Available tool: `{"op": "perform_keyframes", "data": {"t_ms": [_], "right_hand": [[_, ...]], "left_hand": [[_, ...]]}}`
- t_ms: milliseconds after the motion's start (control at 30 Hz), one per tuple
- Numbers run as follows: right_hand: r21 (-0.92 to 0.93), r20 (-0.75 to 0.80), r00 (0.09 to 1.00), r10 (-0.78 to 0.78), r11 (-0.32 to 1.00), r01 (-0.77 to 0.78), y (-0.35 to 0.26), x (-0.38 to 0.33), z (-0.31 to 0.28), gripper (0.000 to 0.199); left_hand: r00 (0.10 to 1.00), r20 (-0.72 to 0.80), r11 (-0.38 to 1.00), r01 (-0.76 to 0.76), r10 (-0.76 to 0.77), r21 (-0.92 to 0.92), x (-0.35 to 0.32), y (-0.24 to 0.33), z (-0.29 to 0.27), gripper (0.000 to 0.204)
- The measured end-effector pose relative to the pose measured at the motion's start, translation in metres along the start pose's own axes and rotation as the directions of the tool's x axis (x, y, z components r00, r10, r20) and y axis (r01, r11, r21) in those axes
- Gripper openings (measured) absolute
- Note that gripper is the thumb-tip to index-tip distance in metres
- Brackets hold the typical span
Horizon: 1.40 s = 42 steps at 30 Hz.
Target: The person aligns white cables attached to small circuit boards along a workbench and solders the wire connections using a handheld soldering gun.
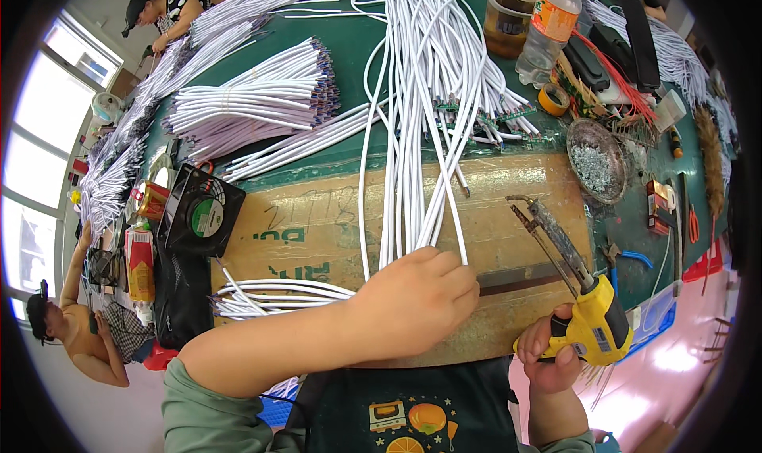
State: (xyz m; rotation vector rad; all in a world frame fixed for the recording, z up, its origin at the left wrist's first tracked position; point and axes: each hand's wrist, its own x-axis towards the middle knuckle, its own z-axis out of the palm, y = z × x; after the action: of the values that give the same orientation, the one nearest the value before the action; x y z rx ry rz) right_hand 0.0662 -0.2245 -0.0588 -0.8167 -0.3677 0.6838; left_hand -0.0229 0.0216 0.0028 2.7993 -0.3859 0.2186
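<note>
My left hand (419, 298) reaches across the cardboard sheet (317, 199) with its fingers curled over the near end of several white cables (405, 175). The cable tips under that hand are hidden. From there the cables run away from me up the bench, over small green circuit boards (516, 113). My right hand (548, 350) grips the handle of a yellow soldering gun (591, 326), its metal tip pointing up and to the left, apart from the cables. Shorter white cables (278, 294) lie on the cardboard left of my left wrist.
A tied cable bundle (246, 96) and a black fan (202, 212) sit to the left. On the right are a metal bowl of pale bits (595, 163), a tape roll (553, 100), a plastic bottle (548, 32) and blue-handled pliers (627, 256). Two people work at left.
</note>
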Motion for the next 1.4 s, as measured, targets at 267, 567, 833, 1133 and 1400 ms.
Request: {"op": "perform_keyframes", "data": {"t_ms": [267, 567, 833, 1133, 1400], "right_hand": [[0.005, 0.017, 0.999, 0.036, 0.999, -0.036, 0.0, 0.0, 0.0, 0.062], [-0.072, -0.01, 1.0, -0.006, 0.997, 0.006, 0.005, 0.003, 0.002, 0.059], [-0.075, -0.028, 1.0, -0.007, 0.997, 0.005, 0.004, 0.003, 0.001, 0.061], [-0.079, -0.005, 1.0, 0.002, 0.997, -0.002, 0.005, 0.007, 0.003, 0.061], [-0.307, -0.028, 0.998, 0.049, 0.95, -0.055, 0.003, 0.001, 0.008, 0.066]], "left_hand": [[0.994, -0.085, 0.97, 0.053, -0.075, -0.237, 0.0, -0.023, -0.009, 0.027], [0.641, -0.455, 0.687, 0.722, -0.618, 0.084, -0.009, -0.153, -0.019, 0.024], [0.641, -0.428, 0.646, 0.747, -0.637, 0.158, -0.006, -0.159, -0.015, 0.019], [0.678, -0.494, 0.58, 0.73, -0.545, 0.362, -0.007, -0.107, -0.051, 0.015], [0.892, 0.038, 0.865, 0.447, -0.451, -0.228, -0.01, 0.05, -0.08, 0.012]]}}
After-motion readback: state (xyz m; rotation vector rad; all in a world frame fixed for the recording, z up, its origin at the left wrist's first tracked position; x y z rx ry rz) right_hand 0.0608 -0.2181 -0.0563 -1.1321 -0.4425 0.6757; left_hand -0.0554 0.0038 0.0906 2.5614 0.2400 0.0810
